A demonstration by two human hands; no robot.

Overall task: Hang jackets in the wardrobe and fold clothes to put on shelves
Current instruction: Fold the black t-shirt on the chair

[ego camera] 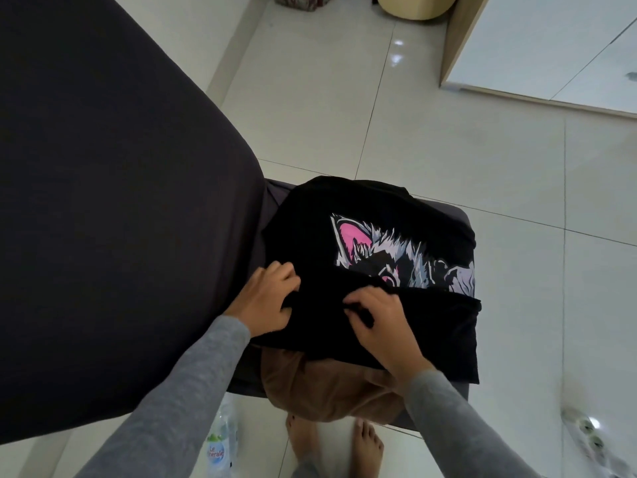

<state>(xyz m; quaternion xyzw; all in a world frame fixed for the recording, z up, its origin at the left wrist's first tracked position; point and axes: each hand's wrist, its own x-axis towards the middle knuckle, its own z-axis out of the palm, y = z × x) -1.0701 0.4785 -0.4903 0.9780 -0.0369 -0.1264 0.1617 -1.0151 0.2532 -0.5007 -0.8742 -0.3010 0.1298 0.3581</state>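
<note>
A black T-shirt (372, 215) with a pink and grey animal print lies partly folded on a small dark grey stool (463, 219). Its near part is turned over the print. My left hand (267, 298) grips the shirt's left edge with curled fingers. My right hand (382, 317) pinches the folded edge near the middle, fingers bent into the cloth. A brown garment (320, 388) lies under the shirt and hangs off the stool's near side.
A large dark grey mattress or sofa (113, 201) fills the left. A water bottle (220, 439) stands on the white tiled floor (448, 139) by my bare feet (365, 443). A pale wardrobe base (451, 46) is at the top right, with a power strip (593, 432) at the lower right.
</note>
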